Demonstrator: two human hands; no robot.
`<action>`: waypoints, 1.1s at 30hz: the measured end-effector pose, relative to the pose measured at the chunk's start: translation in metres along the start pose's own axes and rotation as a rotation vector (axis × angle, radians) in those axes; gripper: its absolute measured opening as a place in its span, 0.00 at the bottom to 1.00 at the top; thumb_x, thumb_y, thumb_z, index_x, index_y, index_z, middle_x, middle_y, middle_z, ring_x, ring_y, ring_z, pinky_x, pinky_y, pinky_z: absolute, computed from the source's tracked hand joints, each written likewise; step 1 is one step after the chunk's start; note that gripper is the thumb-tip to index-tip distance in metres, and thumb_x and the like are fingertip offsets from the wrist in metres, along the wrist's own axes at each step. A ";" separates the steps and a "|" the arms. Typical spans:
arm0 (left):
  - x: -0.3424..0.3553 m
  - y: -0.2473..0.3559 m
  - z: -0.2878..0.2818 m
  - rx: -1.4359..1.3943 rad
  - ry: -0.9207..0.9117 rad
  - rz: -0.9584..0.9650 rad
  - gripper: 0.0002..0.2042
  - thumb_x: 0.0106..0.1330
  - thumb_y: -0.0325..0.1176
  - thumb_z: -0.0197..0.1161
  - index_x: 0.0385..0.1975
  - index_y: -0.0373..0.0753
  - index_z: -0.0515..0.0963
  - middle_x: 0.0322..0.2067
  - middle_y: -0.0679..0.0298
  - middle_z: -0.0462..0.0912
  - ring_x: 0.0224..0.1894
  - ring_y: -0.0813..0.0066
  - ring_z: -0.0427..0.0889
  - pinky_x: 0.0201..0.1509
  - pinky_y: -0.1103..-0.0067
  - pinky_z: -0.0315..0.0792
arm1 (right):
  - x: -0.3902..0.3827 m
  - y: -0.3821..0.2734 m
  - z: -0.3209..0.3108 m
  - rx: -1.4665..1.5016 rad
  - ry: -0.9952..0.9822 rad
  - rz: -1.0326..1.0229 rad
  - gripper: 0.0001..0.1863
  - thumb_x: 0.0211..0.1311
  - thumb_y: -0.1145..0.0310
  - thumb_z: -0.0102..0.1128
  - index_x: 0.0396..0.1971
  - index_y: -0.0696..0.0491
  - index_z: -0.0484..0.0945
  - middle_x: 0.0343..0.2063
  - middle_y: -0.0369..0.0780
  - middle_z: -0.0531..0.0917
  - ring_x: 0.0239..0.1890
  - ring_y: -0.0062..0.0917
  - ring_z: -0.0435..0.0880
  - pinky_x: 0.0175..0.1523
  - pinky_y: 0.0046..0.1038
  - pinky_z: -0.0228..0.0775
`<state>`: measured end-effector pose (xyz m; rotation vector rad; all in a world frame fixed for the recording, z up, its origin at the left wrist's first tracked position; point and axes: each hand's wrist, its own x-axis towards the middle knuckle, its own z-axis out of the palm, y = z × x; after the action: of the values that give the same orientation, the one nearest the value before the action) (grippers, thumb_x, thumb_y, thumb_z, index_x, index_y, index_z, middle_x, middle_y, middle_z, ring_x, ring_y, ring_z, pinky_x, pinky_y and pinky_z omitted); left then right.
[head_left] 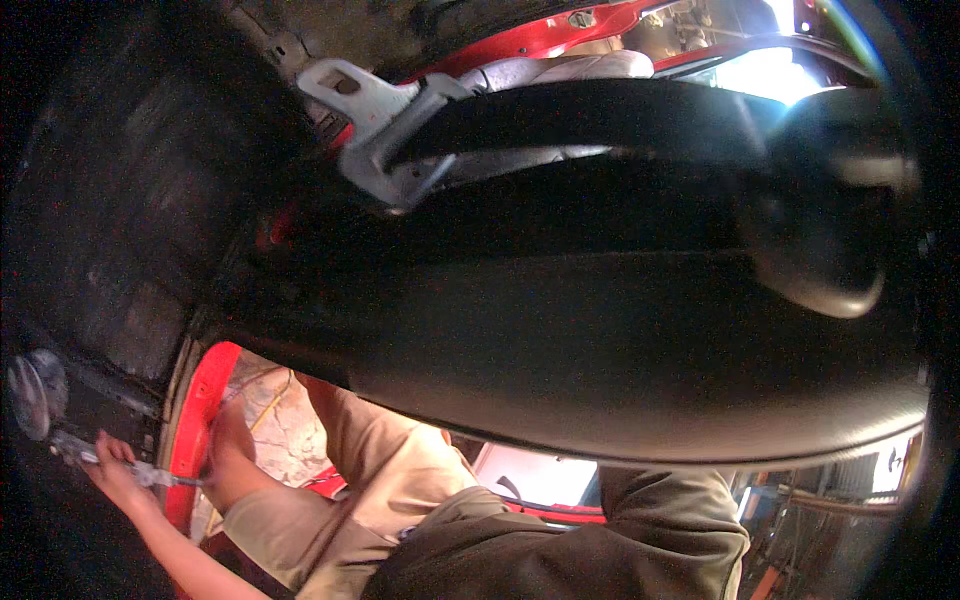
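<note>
Apparently, the step in hand is working with a metal tool (pixel 75 447) at the dark panel (pixel 125 220) on my left. My left hand (pixel 115 470) is wrapped around the tool's body; its round grey disc (pixel 32 398) sits at the far end, near that panel, though I cannot tell whether they touch. I judge that the next move calls for a firm grip and the disc held level to the panel. My bare forearm (pixel 190 555) reaches up and leftward from the lower edge, the hand just beside the red frame (pixel 203 400). My right hand is out of view, so I cannot tell what it holds.
</note>
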<state>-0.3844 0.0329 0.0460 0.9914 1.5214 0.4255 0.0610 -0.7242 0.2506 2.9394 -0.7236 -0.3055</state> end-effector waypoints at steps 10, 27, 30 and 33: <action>-0.025 0.025 0.056 0.047 -0.053 0.031 0.09 0.65 0.36 0.61 0.35 0.46 0.66 0.20 0.73 0.63 0.18 0.82 0.63 0.23 0.79 0.63 | 0.116 -0.067 0.027 0.736 0.085 -0.039 0.17 0.71 0.66 0.52 0.55 0.57 0.77 0.51 0.47 0.83 0.52 0.37 0.81 0.60 0.37 0.72; -0.018 0.060 0.074 0.104 -0.056 0.118 0.18 0.64 0.29 0.55 0.52 0.46 0.61 0.19 0.67 0.66 0.16 0.75 0.68 0.17 0.74 0.66 | 0.133 -0.223 -0.002 1.527 0.276 -0.571 0.15 0.72 0.68 0.51 0.49 0.59 0.81 0.51 0.43 0.83 0.52 0.33 0.81 0.62 0.34 0.71; -0.026 0.058 0.070 0.144 -0.096 0.000 0.12 0.65 0.29 0.54 0.46 0.45 0.64 0.19 0.66 0.68 0.16 0.72 0.70 0.18 0.72 0.68 | 0.074 -0.194 -0.036 0.786 0.714 -0.985 0.15 0.70 0.73 0.48 0.50 0.59 0.81 0.51 0.44 0.83 0.55 0.35 0.81 0.63 0.34 0.70; -0.019 0.052 0.071 0.152 -0.111 -0.061 0.07 0.64 0.33 0.53 0.25 0.41 0.71 0.19 0.63 0.71 0.19 0.67 0.74 0.22 0.68 0.73 | 0.045 -0.198 -0.048 0.651 0.737 -1.165 0.16 0.65 0.75 0.49 0.49 0.60 0.81 0.51 0.47 0.83 0.56 0.40 0.80 0.64 0.36 0.69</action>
<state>-0.3016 0.0288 0.0810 1.0656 1.4955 0.2099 0.1995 -0.5680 0.2611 3.2088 1.1941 1.0803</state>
